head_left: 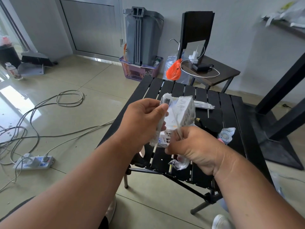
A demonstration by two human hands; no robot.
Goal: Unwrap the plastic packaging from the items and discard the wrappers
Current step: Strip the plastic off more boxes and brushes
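Clear plastic film [179, 163] clings to a small white printed carton [183, 113], held in the air just above the black slatted tabletop [166, 90]; the left hand [142, 116] has its fingers [162, 107] curled round the carton's far end and a wad of loosened wrap, while the right hand [194, 146] pinches a stretched strand of film at the near end. To peel well, I judge the left should hold the carton steady as the right draws the film away along the carton, not across it; regrip close to the carton if the strand thins. Other wrapped items [226, 135] lie on the tabletop beyond the carton.
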